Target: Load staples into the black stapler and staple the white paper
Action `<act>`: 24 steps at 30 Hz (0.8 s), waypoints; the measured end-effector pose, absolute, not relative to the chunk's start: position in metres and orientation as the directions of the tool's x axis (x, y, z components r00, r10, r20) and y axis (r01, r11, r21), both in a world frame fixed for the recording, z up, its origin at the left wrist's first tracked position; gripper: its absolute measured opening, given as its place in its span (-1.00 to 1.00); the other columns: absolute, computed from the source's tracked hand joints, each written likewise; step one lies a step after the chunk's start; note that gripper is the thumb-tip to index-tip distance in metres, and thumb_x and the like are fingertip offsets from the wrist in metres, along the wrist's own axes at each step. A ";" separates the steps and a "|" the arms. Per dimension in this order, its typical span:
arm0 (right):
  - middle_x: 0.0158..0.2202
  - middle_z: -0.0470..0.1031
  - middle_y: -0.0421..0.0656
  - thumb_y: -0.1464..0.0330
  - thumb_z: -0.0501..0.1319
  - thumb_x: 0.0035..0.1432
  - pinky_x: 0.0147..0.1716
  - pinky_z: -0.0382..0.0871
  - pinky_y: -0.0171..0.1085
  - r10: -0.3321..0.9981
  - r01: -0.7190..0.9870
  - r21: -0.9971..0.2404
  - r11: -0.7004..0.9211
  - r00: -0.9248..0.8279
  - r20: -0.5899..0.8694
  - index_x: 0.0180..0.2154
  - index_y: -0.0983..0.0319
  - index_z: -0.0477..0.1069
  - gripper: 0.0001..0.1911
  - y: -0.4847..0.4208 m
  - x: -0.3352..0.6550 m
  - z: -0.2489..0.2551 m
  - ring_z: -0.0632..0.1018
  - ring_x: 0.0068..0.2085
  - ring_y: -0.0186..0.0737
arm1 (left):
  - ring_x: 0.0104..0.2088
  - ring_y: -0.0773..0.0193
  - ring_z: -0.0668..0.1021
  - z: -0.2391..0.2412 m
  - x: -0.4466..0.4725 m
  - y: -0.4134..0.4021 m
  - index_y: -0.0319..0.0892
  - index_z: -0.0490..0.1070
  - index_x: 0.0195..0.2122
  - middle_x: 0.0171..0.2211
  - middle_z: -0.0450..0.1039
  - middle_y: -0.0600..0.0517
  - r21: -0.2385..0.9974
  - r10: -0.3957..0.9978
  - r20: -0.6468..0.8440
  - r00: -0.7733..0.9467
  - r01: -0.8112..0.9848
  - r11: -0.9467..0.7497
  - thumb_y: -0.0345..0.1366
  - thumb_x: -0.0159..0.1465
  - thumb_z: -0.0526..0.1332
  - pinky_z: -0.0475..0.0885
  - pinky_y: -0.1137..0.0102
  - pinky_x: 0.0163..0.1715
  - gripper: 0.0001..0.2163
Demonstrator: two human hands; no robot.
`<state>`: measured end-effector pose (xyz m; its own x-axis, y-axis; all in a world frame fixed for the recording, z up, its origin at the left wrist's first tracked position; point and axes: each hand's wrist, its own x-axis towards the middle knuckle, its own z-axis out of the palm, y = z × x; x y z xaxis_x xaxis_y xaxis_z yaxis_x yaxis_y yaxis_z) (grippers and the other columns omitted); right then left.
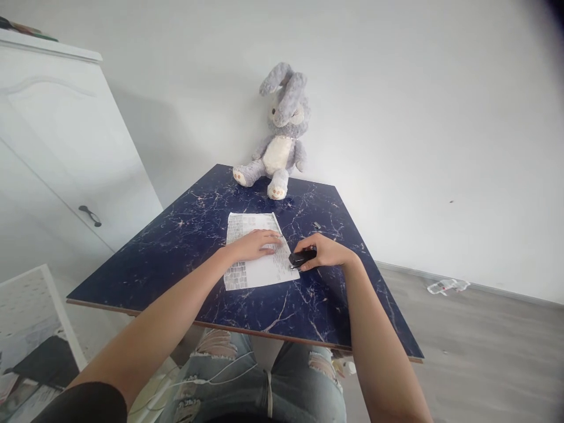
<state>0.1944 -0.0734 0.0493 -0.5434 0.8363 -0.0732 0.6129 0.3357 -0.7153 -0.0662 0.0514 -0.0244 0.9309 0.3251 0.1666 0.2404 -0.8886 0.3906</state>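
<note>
Backing everything, a pale wall (440,117); white cabinet (44,147) off to the left. Before the person, a dark blue, pale-veined bench (163,258), its far end near the wall. Grey plush rabbit (277,153) sits upright at that far end, feet pointing toward the person. Nearer, around mid-bench, printed paper (259,275) lies flat, its long axis seemingly running away from the person; one sheet or several, cannot tell.

Left hand (259,244): loosely spread, palm down on the paper, fingers pointing right, grasping nothing. Right hand (324,251): curled around a black stapler (302,257), fingers over the far side, thumb toward the near side.

Key relation: stapler at the paper's right edge, nose facing left, long axis running crosswise to that edge. It lies directly left of the right palm, so the right hand is the nearer; left fingertips rest just short of it. Whether the paper's edge sits inside the stapler's mouth cannot be told from this angle.

Beyond the stapler, apart from the paper, a small dark piece (316,225) on the bench; too small to identify.
</note>
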 end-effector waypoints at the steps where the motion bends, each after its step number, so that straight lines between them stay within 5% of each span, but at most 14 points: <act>1: -0.22 0.63 -0.18 0.18 0.47 0.02 -0.20 0.41 -0.23 0.835 0.608 -0.718 0.339 -0.545 -0.067 -0.16 0.18 0.62 -0.65 -0.073 0.193 0.049 0.57 -0.23 -0.14 | 0.30 0.07 0.37 -0.024 -0.065 0.050 0.12 0.39 0.26 0.36 0.28 0.04 0.395 0.302 0.176 0.937 0.214 -0.894 0.01 0.50 0.01 0.20 0.14 0.28 -0.60; 6: -0.22 0.60 -0.18 0.19 0.43 0.07 -0.21 0.37 -0.24 0.817 0.630 -0.688 0.361 -0.569 -0.092 -0.15 0.19 0.58 -0.67 -0.074 0.193 0.048 0.54 -0.23 -0.15 | 0.37 0.03 0.29 -0.019 -0.064 0.046 0.20 0.30 0.34 0.40 0.22 0.09 0.403 0.242 0.140 0.960 0.168 -0.900 0.13 0.42 0.11 0.09 0.10 0.35 -0.51; 17: -0.08 0.54 -0.13 0.30 0.37 0.14 -0.06 0.35 -0.17 0.773 0.653 -0.640 0.406 -0.618 -0.141 -0.05 0.17 0.57 -0.69 -0.074 0.199 0.047 0.52 -0.11 -0.09 | 0.38 0.12 0.29 -0.014 -0.083 0.052 0.35 0.39 0.24 0.38 0.25 0.21 0.492 0.181 0.110 0.977 0.104 -0.864 -0.15 0.44 0.17 -0.01 0.04 0.42 -0.64; 21: -0.02 0.50 -0.09 0.09 0.34 0.21 -0.03 0.34 -0.18 0.763 0.624 -0.657 0.422 -0.637 -0.114 0.03 0.16 0.52 -0.58 -0.073 0.195 0.047 0.49 -0.06 -0.10 | 0.39 0.10 0.27 -0.015 -0.081 0.053 0.30 0.39 0.25 0.38 0.25 0.17 0.460 0.184 0.090 0.979 0.123 -0.879 -0.11 0.45 0.15 0.01 0.04 0.40 -0.64; 24: -0.14 0.53 -0.09 -0.07 0.02 0.41 -0.11 0.35 -0.21 0.869 0.622 -0.713 0.323 -0.494 -0.038 -0.08 0.22 0.50 -0.46 -0.069 0.185 0.041 0.48 -0.17 -0.15 | 0.37 0.08 0.29 -0.016 -0.079 0.053 0.28 0.40 0.24 0.37 0.27 0.14 0.444 0.179 0.102 0.979 0.117 -0.888 -0.10 0.44 0.15 0.05 0.05 0.38 -0.65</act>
